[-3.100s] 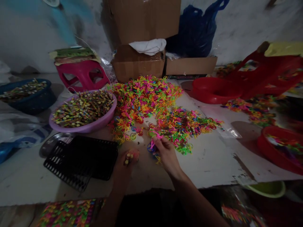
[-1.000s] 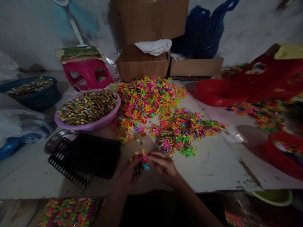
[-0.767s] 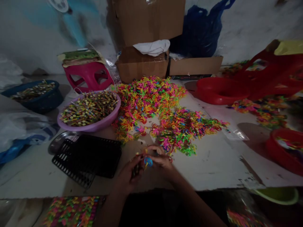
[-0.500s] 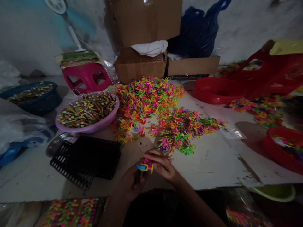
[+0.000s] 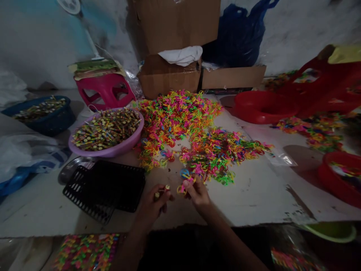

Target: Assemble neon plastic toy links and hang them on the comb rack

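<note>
My left hand (image 5: 150, 203) is closed around one or more short sticks with a pale round end (image 5: 167, 187), similar to those heaped in the purple basin. Close by on the right, my right hand (image 5: 199, 195) pinches a small pink and yellow plastic toy (image 5: 188, 180) with a blue ring at its top. The hands are apart, low over the front of the table. Just beyond them lies a big pile of bright plastic toy pieces (image 5: 180, 116). Fingers partly hide what each hand holds.
A purple basin (image 5: 113, 152) of short sticks and a blue basin (image 5: 50, 120) stand left. Black perforated trays (image 5: 121, 184) overlap a metal dish (image 5: 66, 175). Red basins (image 5: 259, 116) are at right, cardboard boxes (image 5: 172, 81) and a pink stool (image 5: 105, 90) behind. The table's front edge is near my wrists.
My hands were together around the toy and have separated. The toy is now in my right hand, turned with its blue part upward. A pale stick end now shows in my left hand.
</note>
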`<state>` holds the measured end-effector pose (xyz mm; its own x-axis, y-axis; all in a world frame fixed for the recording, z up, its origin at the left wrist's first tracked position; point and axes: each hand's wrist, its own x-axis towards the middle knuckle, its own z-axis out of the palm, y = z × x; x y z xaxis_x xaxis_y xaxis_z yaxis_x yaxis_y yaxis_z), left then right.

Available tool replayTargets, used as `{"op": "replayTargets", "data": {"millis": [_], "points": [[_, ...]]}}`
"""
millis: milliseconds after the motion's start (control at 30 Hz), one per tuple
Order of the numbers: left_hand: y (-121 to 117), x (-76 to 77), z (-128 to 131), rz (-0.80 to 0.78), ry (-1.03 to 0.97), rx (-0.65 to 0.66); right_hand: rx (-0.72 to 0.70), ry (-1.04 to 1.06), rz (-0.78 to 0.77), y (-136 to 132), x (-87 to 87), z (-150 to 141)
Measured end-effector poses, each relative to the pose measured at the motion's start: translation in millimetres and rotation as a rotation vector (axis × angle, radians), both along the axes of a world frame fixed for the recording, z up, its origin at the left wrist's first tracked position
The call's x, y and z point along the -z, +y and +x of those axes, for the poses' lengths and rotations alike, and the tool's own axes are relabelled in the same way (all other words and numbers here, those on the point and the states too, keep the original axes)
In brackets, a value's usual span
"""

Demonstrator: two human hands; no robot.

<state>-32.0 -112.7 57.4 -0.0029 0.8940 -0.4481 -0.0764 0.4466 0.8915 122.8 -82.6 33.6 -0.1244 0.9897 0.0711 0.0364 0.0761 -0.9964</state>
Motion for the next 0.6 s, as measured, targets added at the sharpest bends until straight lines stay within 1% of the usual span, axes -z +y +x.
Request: {"op": "replayTargets", "data": {"millis": [33,67,167,300,400,500,600], "points": [[-1,2.0,2,0.028,0.03,0.0,-0.029,0.027,-0.066,1,-0.1,-1],[-1,3.8,4,0.043,0.049,0.006,-0.073,0.044,-0.101,2,-0.7,-3],[-3,5.8,9,0.023,0.046,0.042,-0.142,0.084,-0.118,3,-2.9,-8],[-5,-1.4,10,-0.02,-0.049,0.052,-0.194,0.156,-0.168,3,-3.8,-11],[-6,-6.2,10,-0.059,-0.074,0.064,-0.21,0.172,-0.187,4,-5.5,-9],[-5,-5.3,11,-0.046,-0.007,0.066,-0.206,0.142,-0.158,5,-7.3,-9],[-3,-3.2,13,0.009,0.087,0.08,-0.145,0.121,-0.14,4,-6.7,-10]]}}
